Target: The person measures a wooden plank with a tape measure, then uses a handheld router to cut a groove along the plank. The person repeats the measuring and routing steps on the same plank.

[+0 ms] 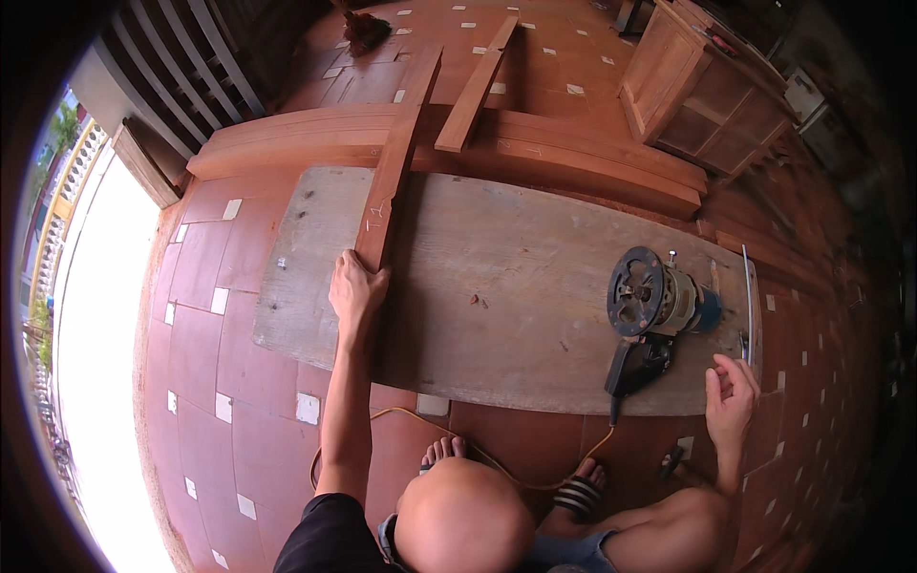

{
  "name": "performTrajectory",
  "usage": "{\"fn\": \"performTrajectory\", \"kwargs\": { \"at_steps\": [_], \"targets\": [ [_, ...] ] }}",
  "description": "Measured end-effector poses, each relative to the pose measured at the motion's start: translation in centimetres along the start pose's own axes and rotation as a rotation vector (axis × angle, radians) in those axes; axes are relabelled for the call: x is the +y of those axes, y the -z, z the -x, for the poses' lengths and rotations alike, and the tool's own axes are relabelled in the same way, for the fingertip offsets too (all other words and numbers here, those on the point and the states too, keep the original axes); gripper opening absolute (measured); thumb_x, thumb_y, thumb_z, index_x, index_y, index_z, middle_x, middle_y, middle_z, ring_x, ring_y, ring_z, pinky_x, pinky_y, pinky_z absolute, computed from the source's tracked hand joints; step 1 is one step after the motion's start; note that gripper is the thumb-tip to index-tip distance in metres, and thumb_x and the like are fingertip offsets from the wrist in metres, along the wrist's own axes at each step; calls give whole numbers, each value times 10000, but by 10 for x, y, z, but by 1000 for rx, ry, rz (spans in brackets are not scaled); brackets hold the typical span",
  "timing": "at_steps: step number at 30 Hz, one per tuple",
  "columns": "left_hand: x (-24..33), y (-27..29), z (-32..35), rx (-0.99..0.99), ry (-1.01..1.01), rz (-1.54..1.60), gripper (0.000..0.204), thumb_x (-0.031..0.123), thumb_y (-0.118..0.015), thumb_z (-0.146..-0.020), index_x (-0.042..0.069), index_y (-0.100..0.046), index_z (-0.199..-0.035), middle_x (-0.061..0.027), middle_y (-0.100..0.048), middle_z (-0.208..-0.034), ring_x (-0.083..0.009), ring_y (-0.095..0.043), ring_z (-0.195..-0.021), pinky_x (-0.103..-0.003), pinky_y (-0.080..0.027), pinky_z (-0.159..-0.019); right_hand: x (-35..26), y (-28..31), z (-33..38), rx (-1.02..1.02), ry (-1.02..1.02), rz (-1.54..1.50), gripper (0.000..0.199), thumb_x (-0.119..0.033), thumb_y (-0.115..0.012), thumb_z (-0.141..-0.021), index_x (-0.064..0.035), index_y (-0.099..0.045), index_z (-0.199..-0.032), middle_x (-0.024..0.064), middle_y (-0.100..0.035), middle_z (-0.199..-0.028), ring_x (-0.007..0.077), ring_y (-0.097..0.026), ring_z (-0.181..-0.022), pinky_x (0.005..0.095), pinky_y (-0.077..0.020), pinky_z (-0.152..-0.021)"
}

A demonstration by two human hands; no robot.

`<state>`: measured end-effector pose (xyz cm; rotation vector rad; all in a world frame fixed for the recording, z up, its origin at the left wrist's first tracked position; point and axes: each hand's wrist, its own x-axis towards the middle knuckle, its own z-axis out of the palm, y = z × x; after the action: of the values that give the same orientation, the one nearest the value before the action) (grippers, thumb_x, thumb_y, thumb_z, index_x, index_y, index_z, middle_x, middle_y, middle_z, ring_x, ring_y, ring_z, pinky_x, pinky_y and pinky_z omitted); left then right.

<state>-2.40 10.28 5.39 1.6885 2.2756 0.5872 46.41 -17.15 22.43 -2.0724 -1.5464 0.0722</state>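
My left hand [357, 291] is closed around the near end of a reddish wooden beam [390, 181]. The beam slants away from me over a grey wooden board [497, 248], and its far part crosses some thick timbers behind. On the board's right side a wood router [642, 291] lies tipped over, its round black base facing left and its black handle toward me. My right hand [732, 393] is over the board's near right corner, fingers loosely bent and thumb apart, with nothing visible in it. Just beyond it, a thin metal rod [747, 296] runs along the board's right edge.
Thick timbers [583, 162] lie behind the board, with a shorter plank [478, 91] resting across them. A wooden cabinet [702, 91] stands at far right. The router's yellow-orange cord [497, 466] loops past my feet. A small dark tool [671, 465] is on the tiled floor.
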Motion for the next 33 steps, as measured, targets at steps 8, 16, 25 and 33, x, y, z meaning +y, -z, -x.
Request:
{"fn": "performTrajectory", "kwargs": {
  "at_steps": [8, 16, 25, 33],
  "targets": [
    [-9, 9, 12, -19, 20, 11, 515, 349, -784, -760, -16, -592, -1069, -218, -678, -1117, -406, -664, -1088, -499, -532, -919, -19, -18, -16, -506, 93, 56, 242, -90, -748, -861, -13, -724, -1088, 146, -681, -922, 358, -691, -859, 435, -551, -753],
    [-28, 44, 26, -266, 80, 455, 494, 265, -819, -751, -36, -634, -1096, -174, -729, -998, -314, -716, -924, -421, -554, -837, -7, -26, -14, -839, 41, 207, 273, -184, -741, -886, -27, -745, -1110, 145, -725, -976, 359, -706, -938, 457, -564, -850],
    [29, 70, 64, -282, -64, 736, 460, 247, -837, -777, -58, -640, -1060, -156, -718, -919, -224, -685, -830, -372, -547, -776, 33, -43, 6, -880, -275, 221, 404, -310, -776, -894, -17, -755, -1171, 203, -777, -1041, 339, -748, -966, 422, -592, -889],
    [48, 26, 69, -384, -39, 552, 522, 325, -863, -760, -55, -643, -1041, -252, -741, -970, -362, -743, -905, -449, -568, -837, 20, -44, 33, -1018, -464, 154, 346, -332, -782, -883, -30, -796, -1050, 185, -787, -957, 288, -766, -906, 391, -591, -834]
  ]
}}
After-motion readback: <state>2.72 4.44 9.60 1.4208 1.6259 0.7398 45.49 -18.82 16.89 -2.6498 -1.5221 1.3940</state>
